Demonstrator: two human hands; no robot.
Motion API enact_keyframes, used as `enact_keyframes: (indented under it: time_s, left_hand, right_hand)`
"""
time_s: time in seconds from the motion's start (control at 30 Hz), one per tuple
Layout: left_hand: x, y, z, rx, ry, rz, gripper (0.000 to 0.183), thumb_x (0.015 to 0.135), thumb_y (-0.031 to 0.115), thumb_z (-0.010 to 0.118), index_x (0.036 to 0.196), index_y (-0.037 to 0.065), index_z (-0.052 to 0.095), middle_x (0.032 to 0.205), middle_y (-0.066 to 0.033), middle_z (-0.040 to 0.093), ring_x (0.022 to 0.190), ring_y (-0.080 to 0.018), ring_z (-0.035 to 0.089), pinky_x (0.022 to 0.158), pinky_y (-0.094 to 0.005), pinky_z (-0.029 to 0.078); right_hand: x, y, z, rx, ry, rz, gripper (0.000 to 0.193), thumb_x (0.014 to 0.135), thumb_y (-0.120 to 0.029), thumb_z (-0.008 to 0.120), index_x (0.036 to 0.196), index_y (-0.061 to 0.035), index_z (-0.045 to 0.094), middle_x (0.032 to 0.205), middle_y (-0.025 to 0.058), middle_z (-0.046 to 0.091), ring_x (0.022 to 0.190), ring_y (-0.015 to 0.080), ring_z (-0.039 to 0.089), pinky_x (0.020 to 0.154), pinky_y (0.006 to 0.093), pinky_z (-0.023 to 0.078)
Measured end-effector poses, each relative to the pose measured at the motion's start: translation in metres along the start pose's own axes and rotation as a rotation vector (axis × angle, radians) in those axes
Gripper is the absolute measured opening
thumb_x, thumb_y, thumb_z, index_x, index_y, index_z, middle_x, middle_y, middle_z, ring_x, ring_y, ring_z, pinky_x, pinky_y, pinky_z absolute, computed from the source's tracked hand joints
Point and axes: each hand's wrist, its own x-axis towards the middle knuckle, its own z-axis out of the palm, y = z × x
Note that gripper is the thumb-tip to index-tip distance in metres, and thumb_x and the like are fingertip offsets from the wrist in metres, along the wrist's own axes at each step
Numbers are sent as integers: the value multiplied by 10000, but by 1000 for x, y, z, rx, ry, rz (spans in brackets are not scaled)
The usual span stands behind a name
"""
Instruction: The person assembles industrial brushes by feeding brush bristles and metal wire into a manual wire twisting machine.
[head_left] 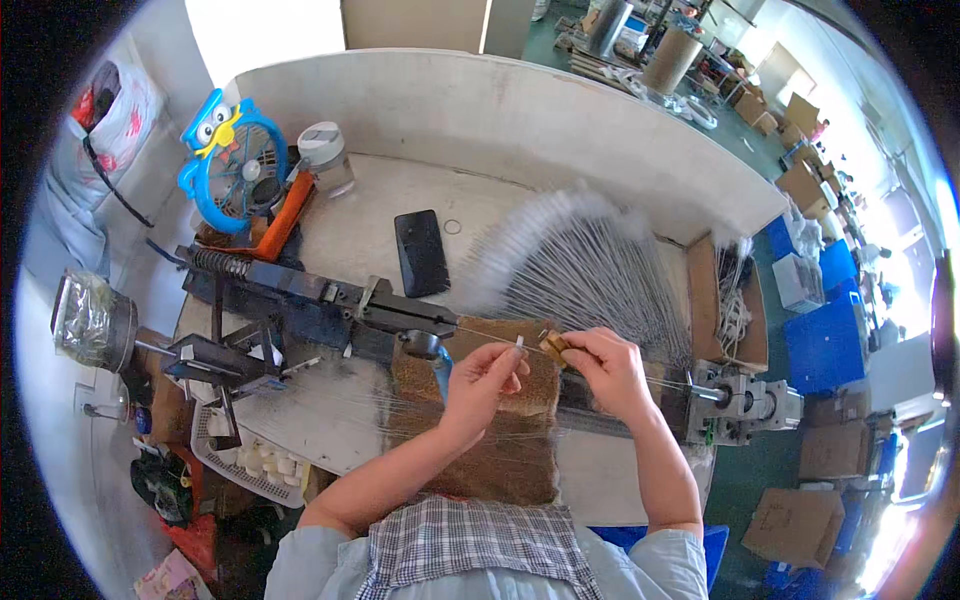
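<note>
My left hand (480, 390) is closed in a pinch, with a small white piece (519, 342) showing at its fingertips. Just to the right, my right hand (610, 370) grips a small brass-coloured block (552, 346). A thin wire (485, 333) stretches from the dark metal machine bar (330, 300) toward that block. More wire strands run on from my right hand to a metal spindle unit (745, 400). Under both hands lies a brown cloth (480, 465). A round dark cup-like part (420, 345) with a blue tube stands left of my left hand.
Behind my hands fans a large pile of thin wires with fuzzy white ends (580, 250). A black phone (421, 253), a blue fan (240, 165) and a lidded clear jar (325, 160) stand farther back. Right is a cardboard box (708, 300); lower left, a white basket (240, 478).
</note>
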Motion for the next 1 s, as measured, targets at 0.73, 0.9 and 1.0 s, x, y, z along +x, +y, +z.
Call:
enact_keyframes:
  time_s: [0.73,0.9,1.0]
  left_hand:
    - [-6,16,-3,-86,275,51,153,883,217,572,869,65,570,699,-16,574,560,-76,499,536,-215,412]
    - [-7,15,-8,-59,225,49,182,901,255,544,873,75,551,708,-25,575,576,-104,520,557,-247,430]
    - [-6,15,-10,33,165,21,288,928,340,466,904,65,548,722,-42,590,598,-126,550,584,-272,454]
  right_hand:
    - [44,-17,54,-213,60,-356,119,746,-179,611,787,-70,637,746,70,581,756,262,556,691,368,466]
    - [41,-21,45,-142,-50,-233,175,771,-200,596,839,-51,657,795,101,619,792,287,574,695,372,469]
    - [43,-21,44,-13,-111,-95,191,767,-185,630,874,-31,661,751,106,620,704,254,583,641,326,463]
